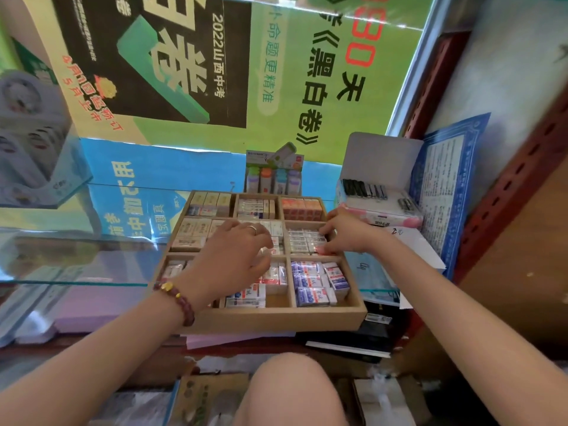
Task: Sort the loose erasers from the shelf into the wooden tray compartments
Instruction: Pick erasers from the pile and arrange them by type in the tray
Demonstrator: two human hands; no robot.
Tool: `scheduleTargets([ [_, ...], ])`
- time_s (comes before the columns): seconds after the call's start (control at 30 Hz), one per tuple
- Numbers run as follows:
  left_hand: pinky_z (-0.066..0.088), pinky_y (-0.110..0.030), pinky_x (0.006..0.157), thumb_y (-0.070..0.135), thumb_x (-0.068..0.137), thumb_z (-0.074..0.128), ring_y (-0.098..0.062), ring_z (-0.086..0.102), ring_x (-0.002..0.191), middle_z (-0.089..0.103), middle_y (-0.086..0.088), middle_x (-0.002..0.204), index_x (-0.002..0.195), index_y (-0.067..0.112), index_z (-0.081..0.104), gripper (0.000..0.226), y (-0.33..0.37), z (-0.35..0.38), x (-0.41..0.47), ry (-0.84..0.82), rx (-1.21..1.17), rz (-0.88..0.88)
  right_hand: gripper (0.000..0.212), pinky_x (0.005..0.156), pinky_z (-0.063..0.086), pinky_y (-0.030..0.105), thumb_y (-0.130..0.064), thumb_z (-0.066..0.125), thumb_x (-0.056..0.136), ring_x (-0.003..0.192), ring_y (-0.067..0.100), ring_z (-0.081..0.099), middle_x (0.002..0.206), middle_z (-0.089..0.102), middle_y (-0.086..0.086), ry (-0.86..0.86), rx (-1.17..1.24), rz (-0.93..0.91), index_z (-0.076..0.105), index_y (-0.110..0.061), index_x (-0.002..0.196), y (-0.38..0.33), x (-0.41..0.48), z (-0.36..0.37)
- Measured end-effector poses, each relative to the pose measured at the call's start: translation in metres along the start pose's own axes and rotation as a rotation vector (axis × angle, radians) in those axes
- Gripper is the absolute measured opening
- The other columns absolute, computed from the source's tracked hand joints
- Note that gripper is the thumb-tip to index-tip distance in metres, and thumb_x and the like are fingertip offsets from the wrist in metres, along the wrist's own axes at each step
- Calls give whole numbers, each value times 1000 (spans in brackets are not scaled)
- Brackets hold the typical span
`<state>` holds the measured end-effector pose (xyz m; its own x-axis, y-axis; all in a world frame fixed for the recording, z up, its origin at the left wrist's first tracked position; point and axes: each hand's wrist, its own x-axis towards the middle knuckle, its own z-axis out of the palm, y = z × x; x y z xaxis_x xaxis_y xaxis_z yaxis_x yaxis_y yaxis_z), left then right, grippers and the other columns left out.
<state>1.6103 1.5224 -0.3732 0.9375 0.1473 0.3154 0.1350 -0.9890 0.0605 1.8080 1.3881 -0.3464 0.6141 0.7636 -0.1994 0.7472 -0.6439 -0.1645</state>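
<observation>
A wooden tray (276,318) with nine compartments sits on the shelf, each packed with wrapped erasers. My left hand (230,256) hovers over the middle and front-middle compartments, fingers curled down onto the white erasers there; whether it holds one is hidden. My right hand (341,230) reaches into the middle-right compartment, fingers pinching the small white erasers (302,241) at their right edge. Blue-and-white erasers (316,281) fill the front-right compartment, one leaning tilted. Orange erasers (301,207) fill the back-right one.
A pack of correction tapes (273,173) stands behind the tray. An open white box (378,186) of dark items sits at the right, on a pink-and-white pack. Glass shelf edge (73,282) runs at the left. Papers lie right of the tray; my knee (289,392) is below.
</observation>
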Motion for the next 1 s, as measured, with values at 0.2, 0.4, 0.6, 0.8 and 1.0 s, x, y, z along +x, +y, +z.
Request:
scheduleTargets([
  [0.2,19,-32,112,35,96,41,-9,40,127,36,12,146,138,30,39,42,4,14,2,-118,-78,-51,49,87,28,20,-39,72,81,124,18,41,140,41,1,70,26,-74,63,-20,125,10,-2,-4],
  [0.4,18,-28,111,37,96,39,-4,37,128,33,18,146,137,34,37,41,1,14,1,-116,-109,-70,13,94,44,38,-30,73,80,113,15,47,124,54,-5,149,-190,-159,75,-29,93,16,-5,-15],
  [0.6,19,-25,107,34,95,42,0,38,125,34,21,144,135,35,39,41,0,15,2,-95,-115,-64,4,91,47,39,-25,72,80,108,14,48,111,58,-6,145,-321,-215,68,-24,79,1,-1,-4],
  [0.8,16,-27,110,35,95,42,-3,33,131,30,17,148,135,35,39,41,1,15,1,-101,-117,-57,9,89,46,36,-31,73,80,108,13,47,113,55,-7,160,-178,-250,71,-24,86,11,-9,-3],
  [1.0,-4,-38,114,50,93,24,-9,-5,143,10,9,156,127,43,48,42,21,16,20,-161,-212,-21,12,77,47,30,-31,71,81,97,12,53,101,57,-8,138,-182,-270,68,-25,90,6,-13,-8],
])
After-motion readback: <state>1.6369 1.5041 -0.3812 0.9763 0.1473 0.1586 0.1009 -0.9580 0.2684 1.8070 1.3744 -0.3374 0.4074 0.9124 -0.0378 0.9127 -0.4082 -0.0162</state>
